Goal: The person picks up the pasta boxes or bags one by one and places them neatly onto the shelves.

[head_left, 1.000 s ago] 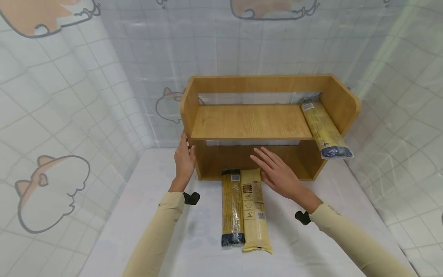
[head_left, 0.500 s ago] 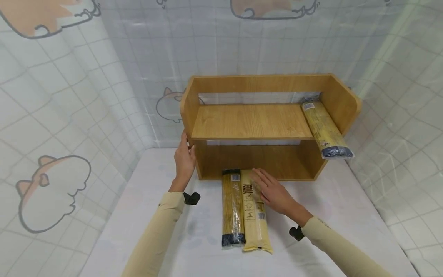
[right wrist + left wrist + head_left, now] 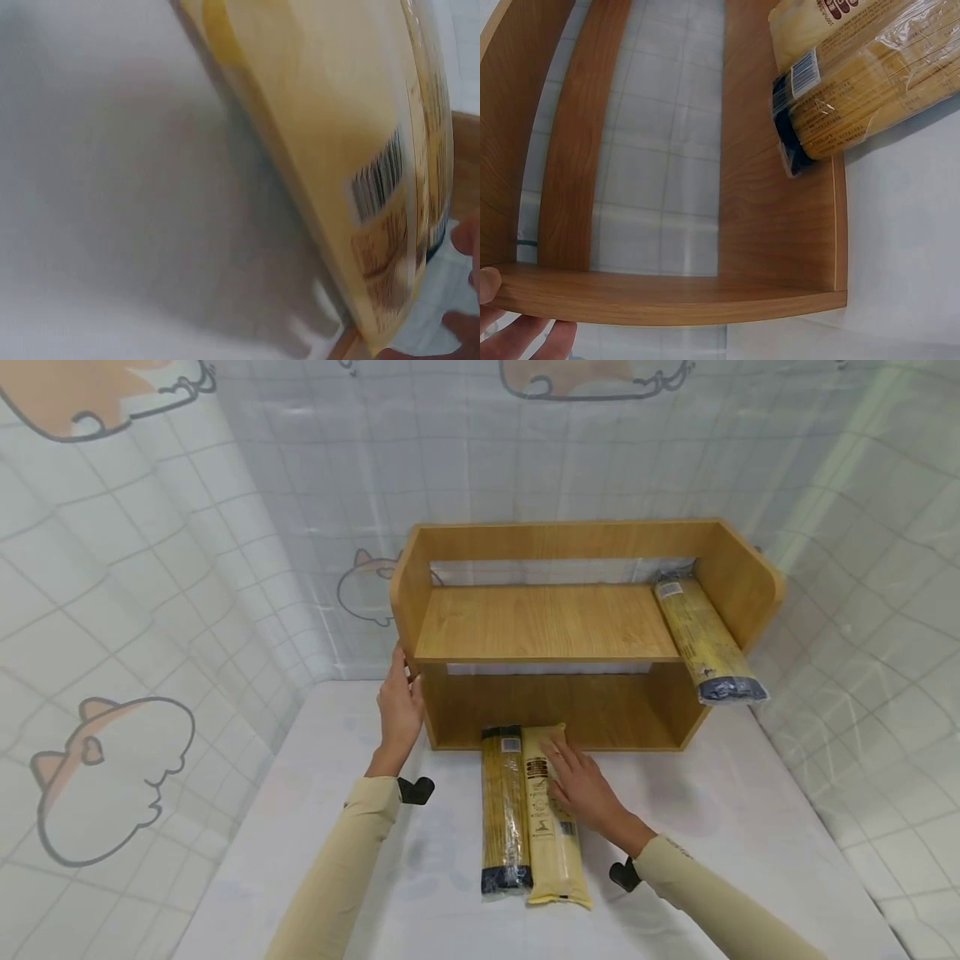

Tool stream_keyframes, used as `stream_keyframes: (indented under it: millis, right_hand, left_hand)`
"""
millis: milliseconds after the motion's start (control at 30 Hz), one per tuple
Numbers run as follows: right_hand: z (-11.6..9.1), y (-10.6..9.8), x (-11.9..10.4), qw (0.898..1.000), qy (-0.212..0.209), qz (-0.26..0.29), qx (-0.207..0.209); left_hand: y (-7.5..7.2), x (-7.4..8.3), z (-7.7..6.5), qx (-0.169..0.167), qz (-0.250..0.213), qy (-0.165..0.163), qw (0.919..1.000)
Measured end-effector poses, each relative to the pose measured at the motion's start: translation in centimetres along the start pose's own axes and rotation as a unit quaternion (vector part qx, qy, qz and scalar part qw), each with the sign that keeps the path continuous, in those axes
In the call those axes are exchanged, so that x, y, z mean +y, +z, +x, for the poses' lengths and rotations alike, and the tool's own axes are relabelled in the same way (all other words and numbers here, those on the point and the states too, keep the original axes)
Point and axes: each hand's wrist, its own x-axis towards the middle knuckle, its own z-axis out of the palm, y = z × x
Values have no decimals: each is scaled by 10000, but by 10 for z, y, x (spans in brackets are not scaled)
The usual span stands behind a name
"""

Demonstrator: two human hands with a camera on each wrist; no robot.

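Note:
A two-tier wooden shelf (image 3: 555, 622) stands at the back. My left hand (image 3: 400, 714) grips its left side panel, thumb on one face and fingers (image 3: 521, 337) on the other. In front lie two long packs side by side, their far ends at the lower tier: a clear pack of dried noodles (image 3: 505, 814) with dark ends, and a pale yellow pack of noodles (image 3: 557, 860) with printing and a barcode. Over the yellow pack's right side, near its far end, is my right hand (image 3: 588, 785), fingers extended and spread, partly hiding the pack.
Another clear noodle pack (image 3: 705, 639) lies on the upper tier against the right side panel, its dark end sticking out past the front edge. A white cloth (image 3: 300, 860) covers the table. Sheets with a grid and cartoon animals (image 3: 112, 777) hang around it.
My right hand has come down and toward me, from in front of the lower tier to over the yellow pack. My left hand and the packs have stayed in place.

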Motion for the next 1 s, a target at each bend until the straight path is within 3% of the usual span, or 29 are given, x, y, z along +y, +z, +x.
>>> stream_keyframes:
  millis: [133,300,567,767,1000]
  right_hand:
    - [0,5,-10,9987,355,328,-145]
    - [-1,15,-18,9976,568,214,-342]
    - [-1,20,-28,9871,1212,664,-806]
    - [0,24,-32,9887,1294,556,-513]
    - [-4,31,-34,9940,1087,76,-73]
  left_hand:
    - [0,1,0,10,-35,32,10000]
    - [1,1,0,49,-24,59,10000]
    - [-1,1,0,57,14,-8,10000]
    - [-2,1,0,91,19,-12,10000]
    - [0,1,-1,77,-39,30,10000]
